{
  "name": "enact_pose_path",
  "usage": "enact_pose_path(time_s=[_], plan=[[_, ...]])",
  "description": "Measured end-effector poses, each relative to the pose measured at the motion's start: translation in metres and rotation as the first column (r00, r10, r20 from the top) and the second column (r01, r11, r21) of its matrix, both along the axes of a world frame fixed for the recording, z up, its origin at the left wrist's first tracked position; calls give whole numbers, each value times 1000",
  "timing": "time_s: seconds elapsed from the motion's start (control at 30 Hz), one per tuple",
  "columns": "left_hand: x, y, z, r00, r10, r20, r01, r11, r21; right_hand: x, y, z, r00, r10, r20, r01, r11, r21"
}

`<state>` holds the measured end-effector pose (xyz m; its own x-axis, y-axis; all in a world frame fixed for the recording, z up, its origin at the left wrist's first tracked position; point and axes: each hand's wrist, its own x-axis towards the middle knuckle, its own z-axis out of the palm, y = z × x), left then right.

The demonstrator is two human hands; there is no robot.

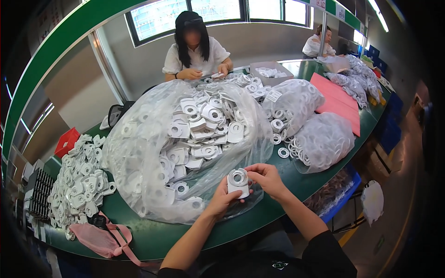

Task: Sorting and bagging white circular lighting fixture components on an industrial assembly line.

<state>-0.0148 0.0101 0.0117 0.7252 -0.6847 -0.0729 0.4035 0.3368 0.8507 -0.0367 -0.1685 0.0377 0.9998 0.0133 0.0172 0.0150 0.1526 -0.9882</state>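
Observation:
In my left hand [219, 200] is a white plastic plate [238, 191] with a rounded top, gripped along its lower part over the near edge of the table. A white ring [231, 176] lies at the plate's round hole; whether it is seated cannot be told. My right hand [269, 180] is closed, its thumb and forefinger pinching at the ring's right edge. Just beyond both hands, a large clear plastic bag [139, 157] lies open, full of similar white plates [204, 121].
White rings [283, 152] spill from two clear bags [325, 139] at right. A heap of white parts [79, 178], a red bin [67, 141] and a pink mesh bag [98, 239] are at left. Across the green table [241, 227], a co-worker [197, 58] handles parts.

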Motion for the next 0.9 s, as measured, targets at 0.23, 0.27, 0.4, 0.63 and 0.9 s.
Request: enact_pose_path(time_s=[0.23, 0.27, 0.4, 0.63, 0.9], plan=[[0, 2, 1, 999, 29, -37, -29, 1000, -3, 11, 4, -12, 997, -63, 38, 67, 989, -133], [0, 1, 0, 999, 22, -40, -22, 1000, -14, 10, 3, -12, 997, -65, 37, 69, 989, -134], [1, 0, -3, 994, 16, -106, -21, 999, -49, 7, 3, -7, 993, -95, 67, 110, 956, -273], [-1, 2, -1, 996, 53, 67, -58, 995, 83, 5, 0, 0, 998, -29, 61, 51, 916, -398], [-3, -6, -8, 947, 107, 302, -148, 982, 117, 17, 4, -6, 982, 48, 182, 26, 922, -386]])
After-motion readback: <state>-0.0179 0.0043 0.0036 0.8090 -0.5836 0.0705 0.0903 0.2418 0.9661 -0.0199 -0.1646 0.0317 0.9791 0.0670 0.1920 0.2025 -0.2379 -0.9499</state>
